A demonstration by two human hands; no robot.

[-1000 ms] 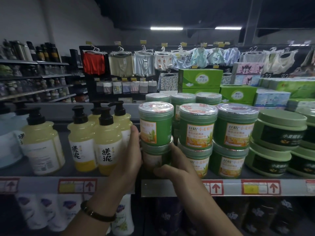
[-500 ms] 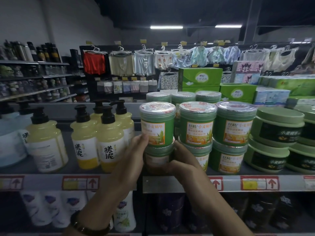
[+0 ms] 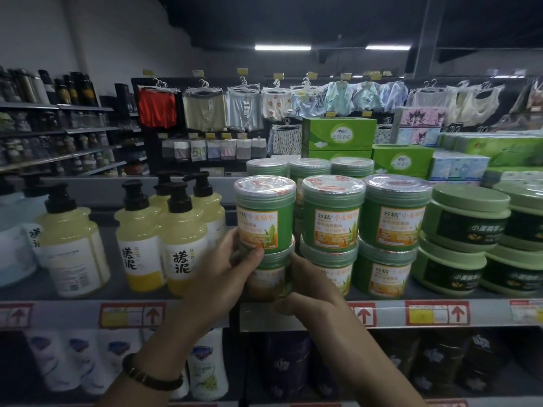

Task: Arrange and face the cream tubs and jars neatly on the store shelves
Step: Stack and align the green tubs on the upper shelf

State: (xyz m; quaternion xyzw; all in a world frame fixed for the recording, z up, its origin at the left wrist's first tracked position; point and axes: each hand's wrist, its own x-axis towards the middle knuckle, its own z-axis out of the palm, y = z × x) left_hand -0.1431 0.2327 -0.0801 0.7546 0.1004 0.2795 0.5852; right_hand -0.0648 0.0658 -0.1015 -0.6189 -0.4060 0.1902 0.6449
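Observation:
Green cream jars with clear lids stand two high on the grey shelf (image 3: 382,311). The leftmost stack has an upper jar (image 3: 266,212) and a lower jar (image 3: 271,276). My left hand (image 3: 226,271) curls round the left side of this stack, thumb at the seam between the two jars. On the lower jar's right side my right hand (image 3: 308,292) grips it near the base. The upper jar's orange label faces partly left of front. Two more stacks (image 3: 332,218) (image 3: 393,215) beside it face front. Flat pale-green tubs (image 3: 467,221) are stacked further right.
Yellow pump bottles (image 3: 176,242) stand close on the left of the held stack. More green jars (image 3: 308,168) sit behind. Green tissue boxes (image 3: 338,133) and hanging clothes are at the back. Red price tags (image 3: 437,312) line the shelf edge; dark products fill the shelf below.
The upper jar's label has turned further toward the front. My left thumb has slid up to the seam between the jars; my right hand stays on the lower jar.

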